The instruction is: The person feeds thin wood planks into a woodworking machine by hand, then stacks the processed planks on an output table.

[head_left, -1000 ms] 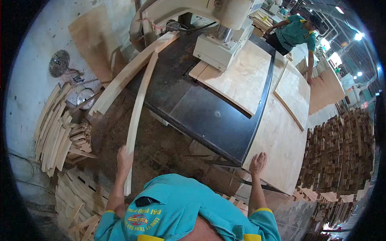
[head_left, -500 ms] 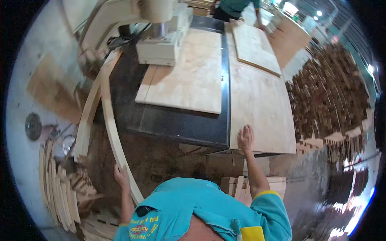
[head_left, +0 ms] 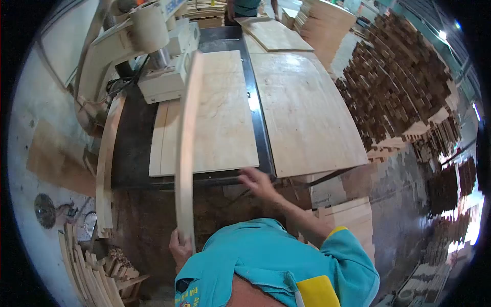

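My left hand (head_left: 181,248) is closed around the near end of a long wooden strip (head_left: 187,153). The strip points away from me, raised over the machine table and overlapping the plywood panel (head_left: 220,112) in this view. At the table's front edge, close to the panel's near right corner, is my right hand (head_left: 255,183), holding nothing, with its fingers apart and slightly blurred. A pale machine head (head_left: 162,84) stands over the panel's left side on the dark tabletop (head_left: 130,148).
A second strip (head_left: 106,174) leans at the table's left edge. To the right lies a large plywood sheet (head_left: 302,112) with a smaller board (head_left: 273,35) on its far end, where another person (head_left: 246,9) stands. Stacked wood blocks (head_left: 399,77) rise at right; offcuts (head_left: 89,266) stand lower left.
My left hand has lifted the strip from the table's left side and swung it right, over the panel. My right hand has left the large plywood sheet and moved left.
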Demonstrator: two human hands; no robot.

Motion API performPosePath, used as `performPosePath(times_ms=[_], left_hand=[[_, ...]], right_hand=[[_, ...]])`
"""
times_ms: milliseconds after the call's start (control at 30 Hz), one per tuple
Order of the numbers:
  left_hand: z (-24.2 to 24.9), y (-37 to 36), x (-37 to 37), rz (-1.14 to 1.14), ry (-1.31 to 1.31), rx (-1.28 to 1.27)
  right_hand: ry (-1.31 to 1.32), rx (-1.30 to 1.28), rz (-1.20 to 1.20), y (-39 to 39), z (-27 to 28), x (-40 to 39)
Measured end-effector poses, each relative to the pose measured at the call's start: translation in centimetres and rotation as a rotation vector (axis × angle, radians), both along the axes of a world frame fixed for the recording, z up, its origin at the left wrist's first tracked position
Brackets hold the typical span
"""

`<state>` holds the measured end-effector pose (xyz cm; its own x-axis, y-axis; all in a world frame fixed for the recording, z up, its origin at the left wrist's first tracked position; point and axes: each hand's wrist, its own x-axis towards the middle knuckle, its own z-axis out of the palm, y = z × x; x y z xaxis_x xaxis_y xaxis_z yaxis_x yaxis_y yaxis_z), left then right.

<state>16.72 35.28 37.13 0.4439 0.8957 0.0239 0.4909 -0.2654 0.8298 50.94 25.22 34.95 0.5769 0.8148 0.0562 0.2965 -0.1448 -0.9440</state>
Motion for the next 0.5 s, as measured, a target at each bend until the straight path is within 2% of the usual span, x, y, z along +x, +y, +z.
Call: performPosePath(times_ms=[100,167,200,267,300,333,367,400,433,467,500], left_hand=[[0.9,1.4,5.7,-0.249,-0.106,-0.101],[2.2,2.1,10.3,-0.417,-0.123,-0.168],[3.2,1.8,12.7,-0.476,-0.114,-0.219],[3.0,1.9,17.2,-0.555,-0.15,-0.289],[2.7,1.7,18.8,-0.609,-0.196,-0.355],[3.0,1.3,20.0,-0.624,-0.184,-0.365],[3.3,0.9,21.1,-0.626,-0.239,-0.199],[3.4,0.5,21.9,-0.622,-0.295,-0.034],[3.0,0.5,22.1,-0.626,-0.289,-0.04],[2.1,1.0,21.4,-0.627,-0.148,0.142],[1.1,1.5,20.3,-0.61,0.001,0.32]], right_hand=[[0.423,0.064,0.239,2.7,3.5,-4.5],[0.633,0.098,0.032,3.5,3.8,-5.3],[0.639,0.104,0.01,3.0,3.9,-4.5],[0.701,0.404,-0.326,2.5,4.4,-1.8],[0.537,0.406,-0.416,1.6,4.3,0.5],[0.488,0.476,-0.534,1.0,4.4,3.0],[0.432,0.338,-0.625,-0.7,6.1,5.7],[0.331,0.334,-0.667,-2.0,4.2,10.0],[0.212,0.091,-0.706,-4.7,6.0,13.3],[0.171,0.019,-0.784,-6.4,4.0,17.3],[0.169,-0.062,-0.84,-8.6,7.0,18.6]])
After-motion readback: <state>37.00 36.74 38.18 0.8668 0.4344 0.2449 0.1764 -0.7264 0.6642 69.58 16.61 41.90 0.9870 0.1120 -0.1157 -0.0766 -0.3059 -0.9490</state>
